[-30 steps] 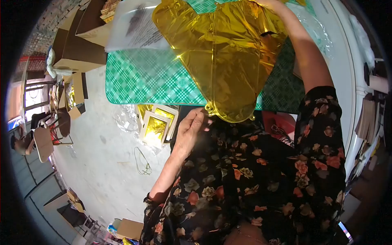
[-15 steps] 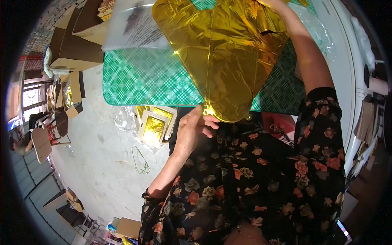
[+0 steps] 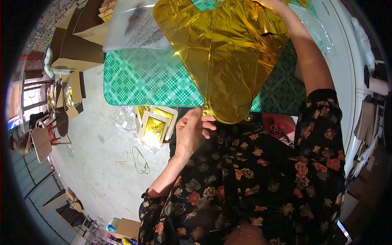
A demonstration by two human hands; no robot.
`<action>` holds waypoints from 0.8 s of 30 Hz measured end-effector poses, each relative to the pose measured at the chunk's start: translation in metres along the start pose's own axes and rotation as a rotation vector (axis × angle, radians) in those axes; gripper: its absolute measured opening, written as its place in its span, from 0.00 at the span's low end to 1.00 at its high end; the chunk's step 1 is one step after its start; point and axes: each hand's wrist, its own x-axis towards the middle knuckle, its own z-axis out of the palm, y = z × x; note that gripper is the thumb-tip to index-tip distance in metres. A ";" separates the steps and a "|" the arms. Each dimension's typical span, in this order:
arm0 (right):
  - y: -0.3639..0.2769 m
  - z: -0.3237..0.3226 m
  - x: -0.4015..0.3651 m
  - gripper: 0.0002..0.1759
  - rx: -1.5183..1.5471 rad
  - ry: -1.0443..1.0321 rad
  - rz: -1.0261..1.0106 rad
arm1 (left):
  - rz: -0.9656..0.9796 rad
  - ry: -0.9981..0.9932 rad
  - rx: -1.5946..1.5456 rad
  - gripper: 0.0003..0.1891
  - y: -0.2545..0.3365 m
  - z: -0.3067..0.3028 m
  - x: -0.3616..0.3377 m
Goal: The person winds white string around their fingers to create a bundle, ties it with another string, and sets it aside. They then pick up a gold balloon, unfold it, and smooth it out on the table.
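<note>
A flat, uninflated gold foil balloon (image 3: 228,61) lies across the green plaid table, its rounded near end reaching over the front edge. My left hand (image 3: 191,132) is at that end, thumb and forefinger pinched on a small tab at the foil's lower left corner; the other fingers are loosely curled. At the top of the view my right hand (image 3: 272,5) is on the far right part of the foil, which creases around it. Its fingertips are partly cut off by the frame, but they appear closed on the foil.
Clear printed plastic bags (image 3: 139,30) lie on the table's (image 3: 143,81) far left. Gold packs in card frames (image 3: 154,130) sit below the table's front edge, beside crumpled clear plastic. Cardboard boxes (image 3: 79,45) stand at left; a green string (image 3: 141,163) lies on the floor.
Almost nothing differs. My left hand and the foil's near end have shifted very slightly downward, with the pinch at the corner kept. My right hand stays at the top.
</note>
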 end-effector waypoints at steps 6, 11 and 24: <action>0.003 -0.004 0.005 0.17 -0.134 0.000 -0.017 | -0.042 0.063 -0.009 0.18 0.004 0.013 -0.001; -0.005 0.001 -0.001 0.18 -0.080 0.028 0.029 | -0.017 0.098 0.113 0.18 0.001 0.015 0.009; 0.003 -0.002 0.001 0.21 -0.050 0.050 0.089 | -0.042 -0.037 0.276 0.20 0.009 0.015 -0.005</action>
